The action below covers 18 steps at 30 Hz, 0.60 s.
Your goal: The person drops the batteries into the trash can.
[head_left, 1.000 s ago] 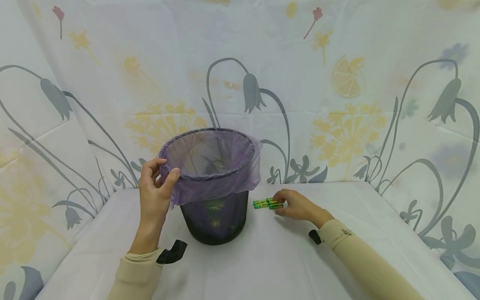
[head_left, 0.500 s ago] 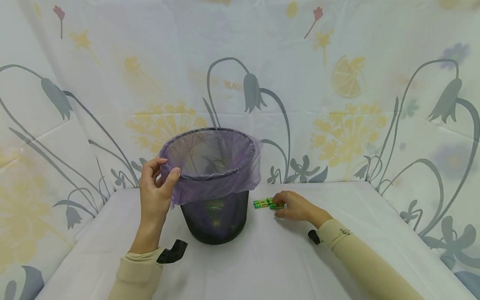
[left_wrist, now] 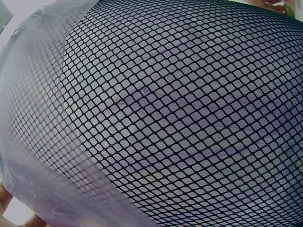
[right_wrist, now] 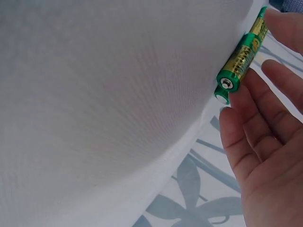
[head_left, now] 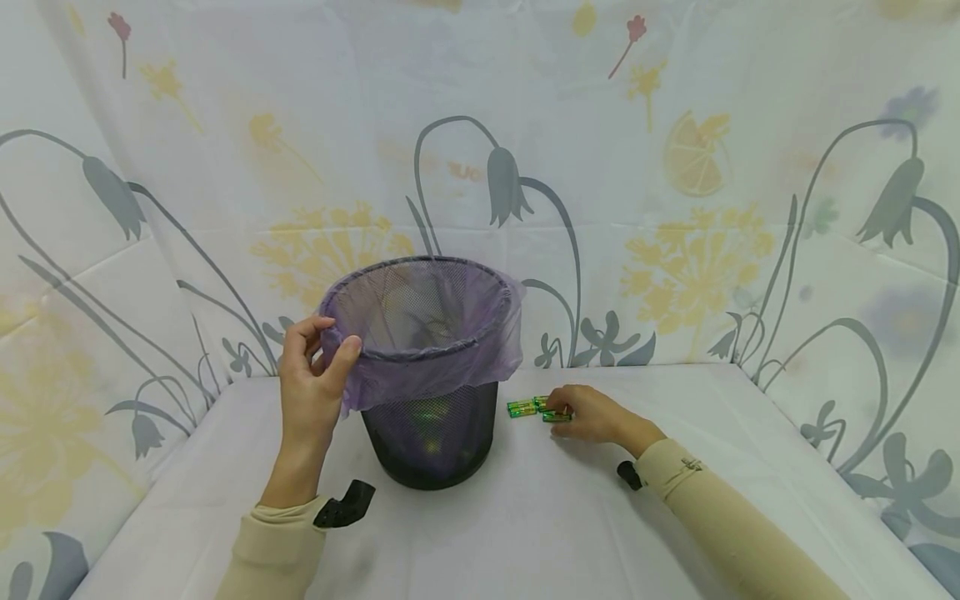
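Note:
A black wire-mesh wastebasket (head_left: 427,450) stands upright on the white-covered table. A thin purple bin liner (head_left: 435,379) is folded over its rim. My left hand (head_left: 311,379) grips the rim and liner at the left, thumb in front; its fingertips (left_wrist: 33,221) show at the left wrist view's lower left. Right of the basket lie several green-and-gold batteries (head_left: 522,408). My right hand (head_left: 592,414) curls round the nearest battery (right_wrist: 239,61), thumb and fingers close about it. In the right wrist view another battery end (right_wrist: 221,95) peeks out beneath it.
A white tablecloth (head_left: 570,517) covers the table. Behind and at both sides hangs a white curtain (head_left: 360,108) printed with grey and yellow flowers. A black wrist mount (head_left: 345,504) sticks out from the left sleeve (head_left: 277,550).
The nearest battery has shifted slightly toward me and to the right, with my right fingers around it. My left hand and the wastebasket stay as they were.

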Each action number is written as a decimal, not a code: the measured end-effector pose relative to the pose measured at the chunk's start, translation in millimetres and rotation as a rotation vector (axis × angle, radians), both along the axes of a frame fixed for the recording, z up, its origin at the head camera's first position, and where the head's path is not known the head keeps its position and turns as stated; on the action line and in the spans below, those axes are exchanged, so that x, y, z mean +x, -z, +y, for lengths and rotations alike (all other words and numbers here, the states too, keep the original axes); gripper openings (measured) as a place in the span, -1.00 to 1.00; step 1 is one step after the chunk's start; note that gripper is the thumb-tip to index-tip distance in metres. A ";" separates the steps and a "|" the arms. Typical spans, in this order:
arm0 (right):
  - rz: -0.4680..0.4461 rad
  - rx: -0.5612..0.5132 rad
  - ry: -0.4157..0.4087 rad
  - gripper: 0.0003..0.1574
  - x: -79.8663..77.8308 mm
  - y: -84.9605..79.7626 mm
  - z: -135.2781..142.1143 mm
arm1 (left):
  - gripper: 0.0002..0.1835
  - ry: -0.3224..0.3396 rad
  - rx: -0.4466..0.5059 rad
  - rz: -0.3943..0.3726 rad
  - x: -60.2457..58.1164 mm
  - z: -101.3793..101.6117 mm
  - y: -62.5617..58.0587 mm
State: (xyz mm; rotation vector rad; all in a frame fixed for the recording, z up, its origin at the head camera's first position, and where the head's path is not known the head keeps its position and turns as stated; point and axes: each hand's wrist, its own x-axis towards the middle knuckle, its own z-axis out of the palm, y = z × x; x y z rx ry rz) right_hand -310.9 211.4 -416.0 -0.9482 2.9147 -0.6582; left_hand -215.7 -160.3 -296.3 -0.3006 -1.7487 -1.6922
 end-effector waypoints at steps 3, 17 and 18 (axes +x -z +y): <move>-0.004 0.013 0.003 -0.60 0.7 0.5 0.2 | -0.56 0.000 -0.001 -0.003 0.2 -0.2 0.1; -0.044 0.004 -0.033 -0.66 1.4 1.5 -1.4 | -0.55 -0.001 -0.003 -0.005 1.0 0.1 -0.2; -0.047 0.005 -0.032 -0.66 1.3 1.8 -1.5 | -0.55 -0.001 -0.003 -0.005 0.9 0.1 -0.2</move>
